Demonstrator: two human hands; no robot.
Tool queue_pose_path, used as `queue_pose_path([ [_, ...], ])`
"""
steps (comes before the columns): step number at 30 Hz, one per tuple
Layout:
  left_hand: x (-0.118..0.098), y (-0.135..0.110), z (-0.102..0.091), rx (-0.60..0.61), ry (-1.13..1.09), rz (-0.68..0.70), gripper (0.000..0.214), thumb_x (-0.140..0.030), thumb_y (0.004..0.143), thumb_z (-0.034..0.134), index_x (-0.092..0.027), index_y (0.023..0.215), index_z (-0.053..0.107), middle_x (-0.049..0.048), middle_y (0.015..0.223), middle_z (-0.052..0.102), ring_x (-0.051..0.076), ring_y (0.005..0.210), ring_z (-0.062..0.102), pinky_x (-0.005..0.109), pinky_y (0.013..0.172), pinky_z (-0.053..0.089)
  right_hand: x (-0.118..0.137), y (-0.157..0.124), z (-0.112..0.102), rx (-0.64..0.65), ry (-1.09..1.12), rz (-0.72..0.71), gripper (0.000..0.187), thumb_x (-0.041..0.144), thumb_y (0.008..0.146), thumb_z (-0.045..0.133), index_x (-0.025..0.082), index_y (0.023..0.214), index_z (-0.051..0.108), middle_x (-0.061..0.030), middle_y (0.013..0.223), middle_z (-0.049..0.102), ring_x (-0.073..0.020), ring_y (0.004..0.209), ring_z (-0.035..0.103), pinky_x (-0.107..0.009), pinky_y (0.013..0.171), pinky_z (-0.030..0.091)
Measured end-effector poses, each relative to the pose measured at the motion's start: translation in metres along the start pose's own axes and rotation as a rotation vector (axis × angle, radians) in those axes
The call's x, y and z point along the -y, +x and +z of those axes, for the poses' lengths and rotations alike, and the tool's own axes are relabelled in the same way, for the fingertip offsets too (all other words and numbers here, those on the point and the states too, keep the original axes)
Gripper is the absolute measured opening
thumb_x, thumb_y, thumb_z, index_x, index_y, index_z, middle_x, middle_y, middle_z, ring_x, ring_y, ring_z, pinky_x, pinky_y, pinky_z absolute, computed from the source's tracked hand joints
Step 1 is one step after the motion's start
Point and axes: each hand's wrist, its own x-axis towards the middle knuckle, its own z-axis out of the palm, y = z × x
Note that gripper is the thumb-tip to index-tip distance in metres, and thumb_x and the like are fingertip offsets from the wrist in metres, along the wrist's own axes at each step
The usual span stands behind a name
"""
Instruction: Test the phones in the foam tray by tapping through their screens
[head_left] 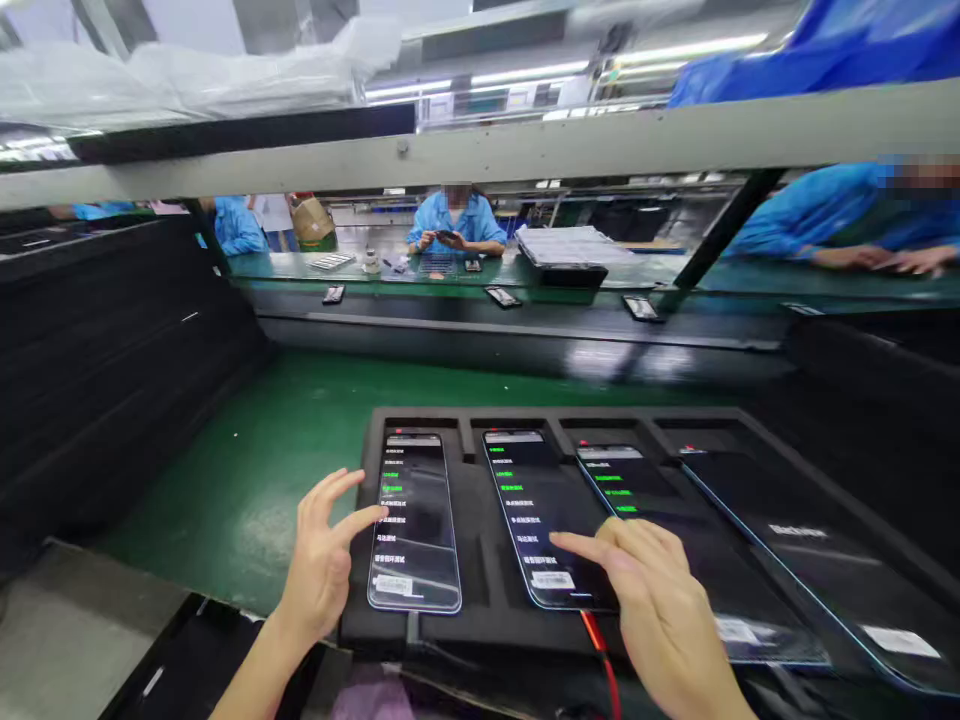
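Observation:
A black tray [480, 600] on the green bench holds several smartphones side by side, screens lit with menu text. My left hand [322, 560] is open, its index fingertip touching the screen of the leftmost phone [414, 520]. My right hand [652, 600] has the index finger stretched out onto the second phone [540, 515], the other fingers loosely bent; it holds nothing. A third phone [645, 490] and a fourth phone [810, 540] lie to the right, the third partly hidden by my right hand. A red cable [604, 660] runs from the second phone's lower end.
A tall stack of black trays [112, 370] stands at the left. Beyond the tray runs a conveyor [525, 310] carrying single phones. Across it sit people in blue coats [456, 225], one handling a phone. A shelf beam [480, 150] crosses overhead.

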Motion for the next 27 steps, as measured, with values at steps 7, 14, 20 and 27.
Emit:
queue_pose_path([
  [7,-0.001,0.000,0.000,0.010,-0.008,-0.021,0.062,-0.052,0.093,0.008,-0.030,0.106,0.065,0.0054,0.131,0.045,0.027,0.126,0.034,0.047,0.101,0.029,0.005,0.004,-0.003,-0.014,-0.022,0.046,0.040,0.024,0.094,0.030,0.026,0.093,0.069,-0.0003,0.070,0.054,-0.0164,0.071,0.053,-0.035,0.075,0.036],
  [14,-0.002,0.002,-0.003,0.023,0.006,-0.020,0.063,-0.054,0.093,0.009,-0.033,0.099,0.069,0.0036,0.130,0.048,0.028,0.125,0.036,0.049,0.100,0.029,0.012,0.005,-0.003,-0.038,-0.020,0.060,0.041,0.023,0.094,0.029,0.026,0.091,0.069,-0.0003,0.071,0.051,-0.0159,0.072,0.051,-0.036,0.074,0.035],
  [20,-0.007,0.003,-0.002,-0.014,-0.068,-0.074,0.059,-0.058,0.091,0.013,-0.035,0.109,0.064,0.0025,0.129,0.049,0.027,0.123,0.039,0.045,0.101,0.028,0.020,0.010,-0.004,-0.026,-0.056,0.090,0.046,0.022,0.095,0.024,0.025,0.091,0.070,-0.0009,0.071,0.050,-0.0152,0.073,0.051,-0.036,0.075,0.037],
  [27,-0.011,0.004,0.000,-0.037,-0.102,-0.119,0.057,-0.059,0.091,0.015,-0.036,0.105,0.066,0.0020,0.127,0.051,0.027,0.123,0.039,0.045,0.102,0.026,0.036,0.023,0.001,0.060,-0.311,0.191,0.046,0.023,0.096,0.022,0.026,0.101,0.068,-0.0042,0.092,0.055,-0.0172,0.092,0.054,-0.050,0.103,0.024],
])
